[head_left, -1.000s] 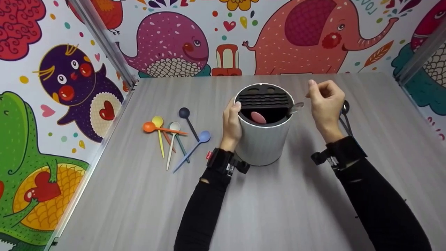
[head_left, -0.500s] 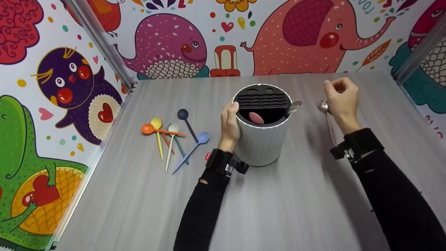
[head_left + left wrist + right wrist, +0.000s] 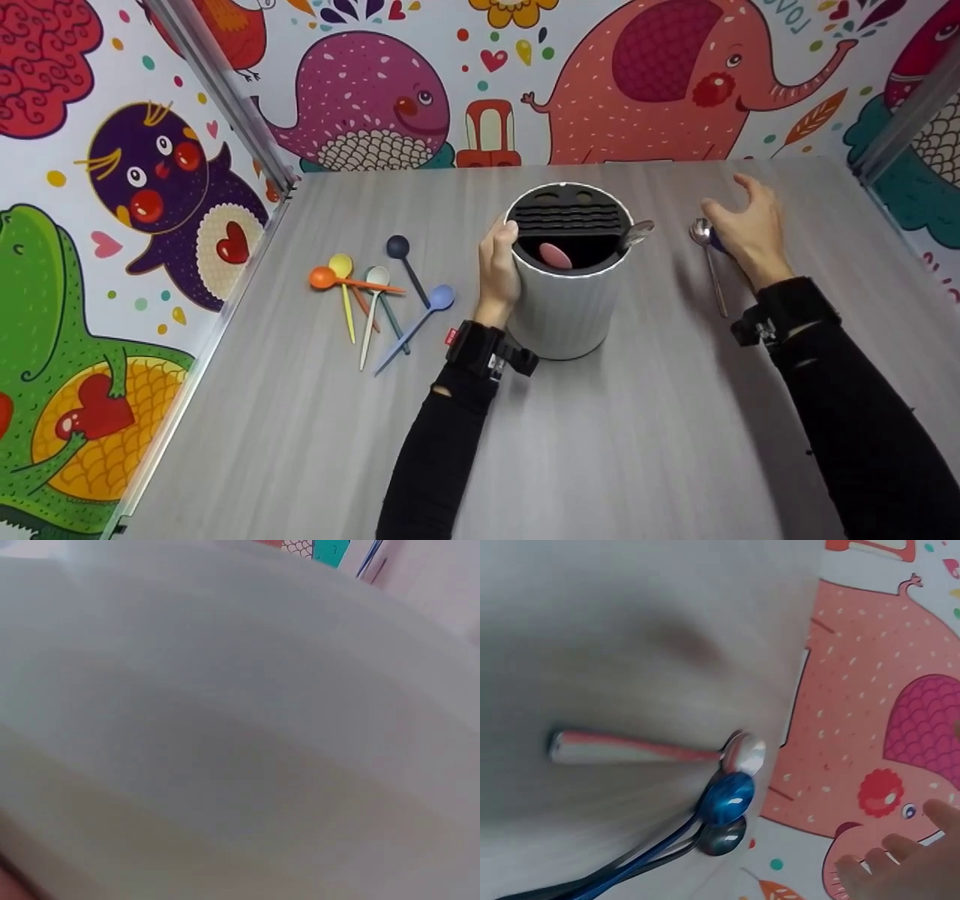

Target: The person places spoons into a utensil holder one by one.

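My left hand (image 3: pixel 498 274) grips the side of a grey cylindrical utensil holder (image 3: pixel 564 319), thumb at its rim. Its pale wall (image 3: pixel 225 705) fills the left wrist view. Inside the holder's black slotted top lie a pink spoon (image 3: pixel 555 256) and a metal spoon (image 3: pixel 637 233), whose bowl sticks out at the right. My right hand (image 3: pixel 754 232) is above the right-hand spoons, thumb and forefinger spread, holding nothing. Below it lie a silver spoon (image 3: pixel 744 754), a shiny blue spoon (image 3: pixel 729 797) and a dark metal spoon (image 3: pixel 723 837); the head view partly hides these under the hand.
Left of the holder, several plastic spoons lie crossed on the table (image 3: pixel 300 442): orange (image 3: pixel 322 278), yellow, white, teal, navy and light-blue (image 3: pixel 441 297) ones. Printed panels (image 3: pixel 495 75) stand along the back and left edges.
My right hand has moved right, away from the holder, and its fingers have spread from a near-closed curl. The silver spoon has come into sight beside it. My left hand stays on the holder.
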The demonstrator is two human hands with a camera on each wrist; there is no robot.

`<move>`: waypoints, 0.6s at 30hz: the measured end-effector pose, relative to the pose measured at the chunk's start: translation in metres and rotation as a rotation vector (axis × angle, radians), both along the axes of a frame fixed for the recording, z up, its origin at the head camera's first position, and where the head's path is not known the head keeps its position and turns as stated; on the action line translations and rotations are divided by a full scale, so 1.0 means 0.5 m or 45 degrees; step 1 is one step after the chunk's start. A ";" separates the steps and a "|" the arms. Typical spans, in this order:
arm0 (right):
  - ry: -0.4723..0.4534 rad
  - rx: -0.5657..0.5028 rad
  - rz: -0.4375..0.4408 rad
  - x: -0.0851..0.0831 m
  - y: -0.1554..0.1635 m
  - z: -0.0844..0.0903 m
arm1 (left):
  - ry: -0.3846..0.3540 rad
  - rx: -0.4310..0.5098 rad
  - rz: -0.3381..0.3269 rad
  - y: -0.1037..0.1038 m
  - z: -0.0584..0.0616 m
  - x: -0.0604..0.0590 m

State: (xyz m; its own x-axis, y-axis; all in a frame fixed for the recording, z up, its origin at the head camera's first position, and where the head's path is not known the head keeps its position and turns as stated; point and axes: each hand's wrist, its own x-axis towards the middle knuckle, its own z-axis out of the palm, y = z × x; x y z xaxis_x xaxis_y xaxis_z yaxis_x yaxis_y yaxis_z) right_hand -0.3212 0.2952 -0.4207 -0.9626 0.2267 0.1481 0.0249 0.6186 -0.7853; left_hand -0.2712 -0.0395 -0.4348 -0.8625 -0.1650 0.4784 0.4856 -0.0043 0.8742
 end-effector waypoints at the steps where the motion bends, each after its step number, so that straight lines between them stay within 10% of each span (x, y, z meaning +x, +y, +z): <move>1: -0.030 0.027 0.026 -0.002 0.004 -0.005 | -0.001 0.001 0.003 0.000 0.000 0.000; 18: -0.403 0.209 0.186 -0.018 0.042 -0.071 | -0.002 -0.025 0.004 -0.001 -0.003 0.001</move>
